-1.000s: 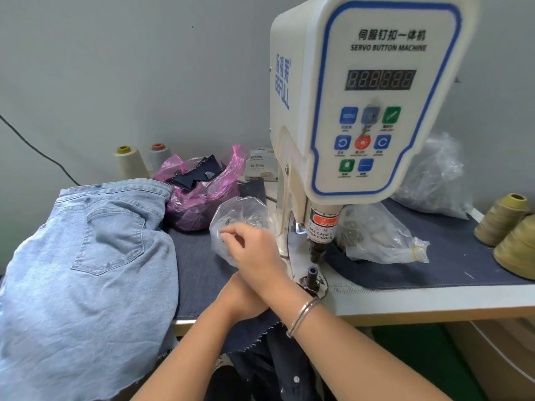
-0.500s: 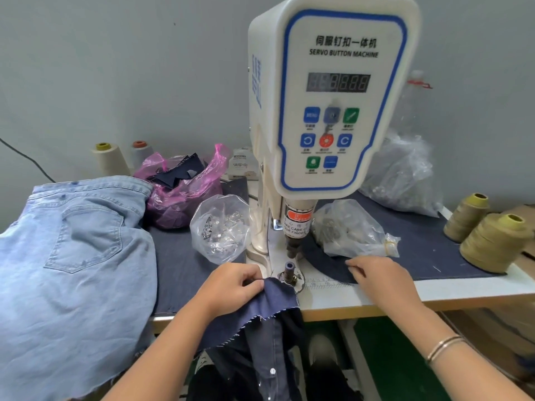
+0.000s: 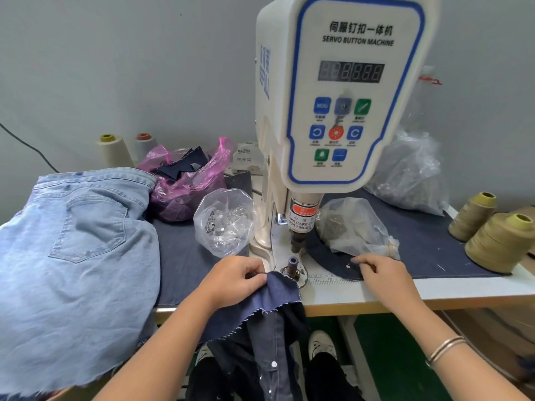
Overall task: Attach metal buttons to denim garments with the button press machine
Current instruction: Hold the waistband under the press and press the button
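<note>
A white servo button machine (image 3: 341, 91) stands on the table, its punch (image 3: 297, 244) above the lower die (image 3: 291, 264). My left hand (image 3: 234, 280) pinches the edge of a dark blue denim garment (image 3: 272, 302) just left of the die; the garment hangs off the table front. My right hand (image 3: 385, 274) rests on the dark denim mat to the right of the die, fingertips beside a small metal button (image 3: 348, 266). Clear bags of metal parts sit left (image 3: 223, 221) and right (image 3: 353, 230) of the machine.
Light blue jeans (image 3: 72, 250) cover the table's left side. A pink bag of dark scraps (image 3: 188, 178) and two thread cones (image 3: 115, 150) stand at the back. Olive thread cones (image 3: 498, 241) and a large clear bag (image 3: 411, 175) are on the right.
My right hand left the clear bag on the left and crossed to the mat right of the die. My left hand brought the dark garment's edge up beside the die.
</note>
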The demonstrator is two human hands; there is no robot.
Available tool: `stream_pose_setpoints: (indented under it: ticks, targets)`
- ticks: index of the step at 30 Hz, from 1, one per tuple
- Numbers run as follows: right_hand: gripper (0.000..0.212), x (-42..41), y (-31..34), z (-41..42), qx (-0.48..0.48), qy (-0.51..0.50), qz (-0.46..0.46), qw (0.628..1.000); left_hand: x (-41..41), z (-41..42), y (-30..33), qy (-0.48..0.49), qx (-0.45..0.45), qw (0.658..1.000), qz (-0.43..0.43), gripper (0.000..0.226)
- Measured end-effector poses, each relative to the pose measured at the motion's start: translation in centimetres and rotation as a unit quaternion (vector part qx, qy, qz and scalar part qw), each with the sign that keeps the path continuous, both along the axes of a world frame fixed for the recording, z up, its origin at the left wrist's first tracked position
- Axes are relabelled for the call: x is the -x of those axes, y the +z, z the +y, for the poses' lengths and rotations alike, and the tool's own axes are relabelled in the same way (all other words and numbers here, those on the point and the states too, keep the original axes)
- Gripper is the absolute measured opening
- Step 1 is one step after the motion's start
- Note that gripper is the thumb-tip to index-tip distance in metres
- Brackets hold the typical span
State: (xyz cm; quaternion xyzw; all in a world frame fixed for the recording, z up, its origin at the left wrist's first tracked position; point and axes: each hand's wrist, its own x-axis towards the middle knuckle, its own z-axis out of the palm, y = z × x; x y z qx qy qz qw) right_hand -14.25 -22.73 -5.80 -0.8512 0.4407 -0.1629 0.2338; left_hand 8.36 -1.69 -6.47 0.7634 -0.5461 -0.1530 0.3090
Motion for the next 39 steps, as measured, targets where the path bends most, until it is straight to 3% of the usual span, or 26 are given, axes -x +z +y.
stream_pose_setpoints:
  ticks: [6,15,18,22,27,39]
  targets:
    - [0.009,-1.2,0.0,0.2,0.022,-0.019,0.013,0.999,-0.2,-0.1,-0.3,-0.001,0.009,1.0,0.001,0.031]
    - [0.007,-1.3,0.3,0.7,0.027,-0.023,0.044,0.998,-0.2,-0.2,-0.4,0.0,0.012,1.0,0.008,0.024]
    - [0.008,-1.6,1.3,1.6,-0.013,0.0,-0.058,0.998,-0.3,-0.2,-0.4,-0.001,0.011,1.0,0.008,0.024]
    - [0.02,-3.5,4.3,5.2,-0.134,0.146,-0.217,0.956,-0.3,-0.2,-0.2,0.002,0.009,1.0,0.012,0.023]
    - [0.018,-5.1,5.6,7.1,-0.13,0.214,-0.22,0.943,-0.1,-0.1,-0.4,-0.001,0.015,1.0,0.012,0.022]
    - [0.029,-6.0,4.5,7.1,-0.082,0.224,-0.209,0.948,-0.4,-0.2,-0.4,-0.007,0.016,1.0,0.022,0.021]
